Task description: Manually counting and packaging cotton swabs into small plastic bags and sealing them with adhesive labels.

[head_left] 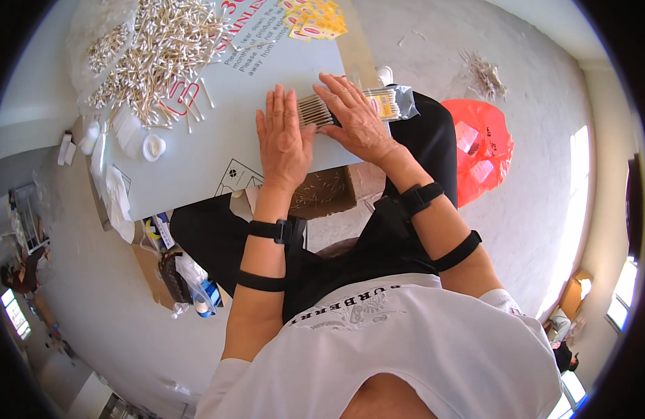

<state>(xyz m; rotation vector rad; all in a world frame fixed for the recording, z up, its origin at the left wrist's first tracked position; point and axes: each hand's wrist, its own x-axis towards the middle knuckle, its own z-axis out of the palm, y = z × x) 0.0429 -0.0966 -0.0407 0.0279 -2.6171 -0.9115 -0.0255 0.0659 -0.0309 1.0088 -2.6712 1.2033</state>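
While both palms press flat on the work, the neat row of wooden-stemmed cotton swabs (314, 110) lies on the pale grey counter (197, 150), half slid into a clear plastic packet with a yellow printed label (391, 103) at its 3 o'clock end. To do this step well, I judge the swabs should be kept level and squared from both ends, with even, light pressure so that no stem rolls out of line or buckles the packet mouth.

The left hand (283, 136) lies open, fingers straight and together, pointing toward 12 o'clock, its edge touching the swab row from 9 o'clock. The right hand (354, 115) is also open, fingers spread and laid across the top of the row, pointing toward 10 o'clock, wrist bent inward; it grips nothing. Both forearms carry black straps.

At 11 o'clock of the hands, well apart, sits a loose heap of cotton swabs (158, 52), and a small white round lid (153, 147) lies at 9 o'clock.
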